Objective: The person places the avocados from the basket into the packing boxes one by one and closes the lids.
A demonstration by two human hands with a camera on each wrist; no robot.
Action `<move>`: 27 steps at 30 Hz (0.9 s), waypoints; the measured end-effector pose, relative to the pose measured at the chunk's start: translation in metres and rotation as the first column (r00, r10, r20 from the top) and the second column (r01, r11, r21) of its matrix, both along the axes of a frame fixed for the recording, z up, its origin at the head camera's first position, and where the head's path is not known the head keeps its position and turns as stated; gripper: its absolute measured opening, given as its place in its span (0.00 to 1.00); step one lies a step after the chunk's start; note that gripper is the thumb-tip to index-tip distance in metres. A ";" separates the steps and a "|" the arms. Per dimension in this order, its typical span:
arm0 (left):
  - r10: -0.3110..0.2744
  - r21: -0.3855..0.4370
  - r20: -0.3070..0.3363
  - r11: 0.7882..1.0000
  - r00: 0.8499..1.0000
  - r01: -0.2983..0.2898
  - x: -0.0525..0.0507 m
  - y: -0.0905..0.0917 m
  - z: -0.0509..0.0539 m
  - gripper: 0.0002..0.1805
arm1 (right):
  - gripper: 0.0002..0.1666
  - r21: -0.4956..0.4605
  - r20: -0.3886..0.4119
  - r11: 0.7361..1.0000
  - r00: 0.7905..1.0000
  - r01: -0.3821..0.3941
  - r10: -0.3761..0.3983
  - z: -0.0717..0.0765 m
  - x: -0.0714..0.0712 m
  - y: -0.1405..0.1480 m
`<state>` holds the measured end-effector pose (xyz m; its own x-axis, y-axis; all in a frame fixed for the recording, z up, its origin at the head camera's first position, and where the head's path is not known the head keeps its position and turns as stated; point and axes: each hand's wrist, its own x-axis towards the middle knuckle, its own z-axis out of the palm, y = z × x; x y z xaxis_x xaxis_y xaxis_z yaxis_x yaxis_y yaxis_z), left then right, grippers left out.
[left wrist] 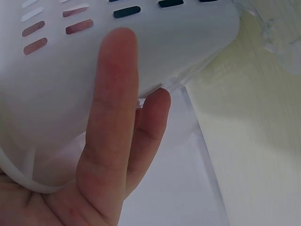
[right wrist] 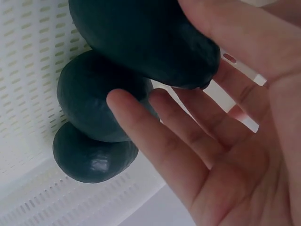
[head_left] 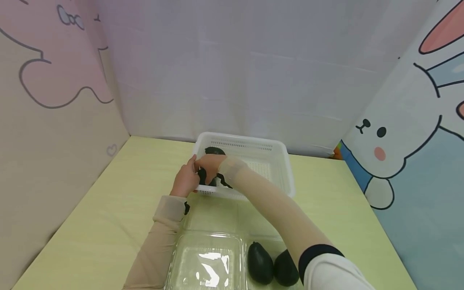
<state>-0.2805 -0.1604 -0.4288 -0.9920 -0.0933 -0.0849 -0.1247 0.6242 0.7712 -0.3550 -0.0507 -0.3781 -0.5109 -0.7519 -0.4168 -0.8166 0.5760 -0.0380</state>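
Fingers (right wrist: 157,141) of right hand (head_left: 210,163) spread apart; smooth dark green avocado (right wrist: 141,37) between thumb (right wrist: 230,28) and fingers, inside white plastic basket (head_left: 243,139) with holes; left hand (head_left: 184,179) gripping basket's side.

A pale yellow table (head_left: 348,209) meets a white sheet (head_left: 253,72) behind. The right wall (head_left: 431,237) bears a rabbit (head_left: 406,137); the left wall (head_left: 47,169) shows a bow (head_left: 71,18), pink shape (head_left: 58,86) and small heart (head_left: 112,150).

Right sleeve (head_left: 275,205) partly hides dark fruit (head_left: 285,272); clear container (head_left: 189,254) cut off
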 end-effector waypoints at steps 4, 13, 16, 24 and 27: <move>0.000 -0.003 -0.008 1.000 1.000 0.000 0.001 0.000 0.001 0.41 | 0.32 -0.008 0.006 1.000 1.000 0.009 -0.009 0.000 0.001 0.000; 0.009 -0.012 -0.001 1.000 1.000 -0.009 0.002 0.001 0.002 0.40 | 0.35 0.021 0.006 0.996 0.996 0.089 -0.089 0.003 0.005 0.001; 0.011 -0.009 0.001 1.000 1.000 -0.011 0.003 0.001 0.001 0.40 | 0.36 0.029 0.009 0.995 0.996 0.091 -0.092 0.002 0.005 0.002; 0.016 0.025 -0.001 1.000 1.000 -0.016 0.003 0.002 0.001 0.40 | 0.33 0.054 0.005 0.998 1.000 0.021 -0.021 0.003 0.003 0.004; 0.020 0.031 0.003 0.999 1.000 -0.020 0.003 0.002 0.002 0.40 | 0.32 0.049 0.016 0.999 1.000 0.014 -0.015 0.002 0.002 0.005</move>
<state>-0.2771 -0.1579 -0.4271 -0.9898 -0.1101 -0.0904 -0.1386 0.5974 0.7899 -0.3528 -0.0456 -0.3760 -0.5149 -0.7229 -0.4608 -0.8074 0.5895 -0.0226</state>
